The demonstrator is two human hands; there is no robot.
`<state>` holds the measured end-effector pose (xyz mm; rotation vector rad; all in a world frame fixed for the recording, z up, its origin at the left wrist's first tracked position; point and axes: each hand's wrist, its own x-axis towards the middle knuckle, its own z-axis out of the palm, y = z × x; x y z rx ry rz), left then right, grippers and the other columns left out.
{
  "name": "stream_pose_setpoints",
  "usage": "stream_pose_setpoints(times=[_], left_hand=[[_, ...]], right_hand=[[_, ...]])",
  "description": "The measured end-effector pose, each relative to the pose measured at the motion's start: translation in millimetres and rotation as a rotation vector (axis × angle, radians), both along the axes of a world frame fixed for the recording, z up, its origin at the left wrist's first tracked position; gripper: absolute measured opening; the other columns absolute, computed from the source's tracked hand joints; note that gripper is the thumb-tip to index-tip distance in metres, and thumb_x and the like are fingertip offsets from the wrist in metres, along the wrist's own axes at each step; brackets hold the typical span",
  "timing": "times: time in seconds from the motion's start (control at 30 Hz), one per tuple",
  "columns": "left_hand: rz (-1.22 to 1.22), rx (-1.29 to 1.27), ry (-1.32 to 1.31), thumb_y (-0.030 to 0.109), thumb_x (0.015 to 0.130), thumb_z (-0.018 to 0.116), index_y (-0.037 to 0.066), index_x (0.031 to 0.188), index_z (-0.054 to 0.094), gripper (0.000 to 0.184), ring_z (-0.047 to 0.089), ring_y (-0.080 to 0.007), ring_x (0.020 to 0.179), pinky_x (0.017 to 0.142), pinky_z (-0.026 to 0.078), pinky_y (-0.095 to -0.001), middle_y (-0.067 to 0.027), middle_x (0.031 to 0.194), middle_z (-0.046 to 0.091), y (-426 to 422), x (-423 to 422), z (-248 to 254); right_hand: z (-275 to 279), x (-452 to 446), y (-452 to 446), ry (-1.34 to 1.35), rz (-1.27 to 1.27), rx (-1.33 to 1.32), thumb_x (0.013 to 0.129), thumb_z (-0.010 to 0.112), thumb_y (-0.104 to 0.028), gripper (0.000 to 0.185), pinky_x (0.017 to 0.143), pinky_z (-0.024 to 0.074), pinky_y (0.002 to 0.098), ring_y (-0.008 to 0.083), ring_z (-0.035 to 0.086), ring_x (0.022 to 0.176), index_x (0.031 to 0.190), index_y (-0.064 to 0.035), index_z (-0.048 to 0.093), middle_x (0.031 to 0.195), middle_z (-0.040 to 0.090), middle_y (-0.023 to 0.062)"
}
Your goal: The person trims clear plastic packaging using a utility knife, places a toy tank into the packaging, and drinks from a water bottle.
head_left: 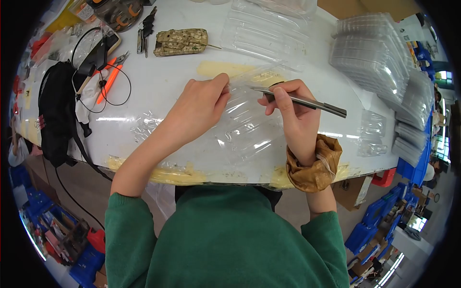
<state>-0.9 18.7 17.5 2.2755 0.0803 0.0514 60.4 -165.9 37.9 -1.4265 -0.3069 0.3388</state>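
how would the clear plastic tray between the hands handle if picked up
The clear plastic tray is probably light, since it looks thin and see-through. It likely flexes, though its ridged shape may stiffen it somewhat. The bright glare suggests a smooth, perhaps slippery surface.

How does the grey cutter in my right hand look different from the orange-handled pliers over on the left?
The cutter is grey, while the pliers have bright orange handles. The cutter is one slim, straight bar; the pliers have two handles meeting near the metal end. The cutter is gripped in your right hand, whereas the pliers lie on the white table. Both are hand tools with metal tips.
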Motion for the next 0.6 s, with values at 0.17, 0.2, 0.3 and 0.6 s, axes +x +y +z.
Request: stream_pose_setpoints(times=[0.17,0.2,0.3,0.6], left_hand=[[-0.004,0.0,0.005,0.0,0.085,0.057,0.0,0.084,0.052,0.005,0.053,-0.0257,0.055,0.054,0.041,-0.0342,-0.0106,0.069,0.062,1.4,0.8,-0.5],[-0.005,-0.007,-0.008,0.001,0.085,0.057,-0.001,0.083,0.051,0.006,0.053,-0.0279,0.054,0.055,0.043,-0.0356,-0.0117,0.068,0.062,1.6,0.7,-0.5],[-0.012,-0.029,-0.036,0.001,0.084,0.058,-0.002,0.082,0.05,0.009,0.054,-0.0323,0.053,0.056,0.045,-0.0382,-0.014,0.067,0.063,-0.7,2.6,-0.4],[-0.013,-0.021,-0.009,0.001,0.083,0.059,-0.002,0.081,0.05,0.01,0.054,-0.0319,0.052,0.057,0.045,-0.0375,-0.0134,0.067,0.062,-0.3,2.0,2.2]], right_hand=[[-24.5,9.6,3.9,-0.05,0.102,-0.065,0.09,0.062,-0.004,0.004,0.062,0.0443,0.0199,0.0096,0.052,0.064,0.09,-0.0002,0.059,0.076,0.061,0.0042],[-27.7,9.3,4.6,-0.085,0.108,-0.082,0.09,0.062,-0.003,0.004,0.062,0.0436,0.0197,0.0093,0.052,0.064,0.09,-0.0005,0.06,0.076,0.061,0.0036],[-30.0,9.5,2.0,-0.159,0.116,-0.125,0.089,0.063,-0.003,0.003,0.062,0.0423,0.0193,0.0086,0.05,0.064,0.088,-0.001,0.06,0.075,0.061,0.0023],[-30.2,8.1,4.5,-0.228,0.143,-0.169,0.088,0.064,-0.002,0.005,0.061,0.0411,0.0199,0.0089,0.049,0.063,0.085,-0.0004,0.061,0.071,0.059,0.0009]])
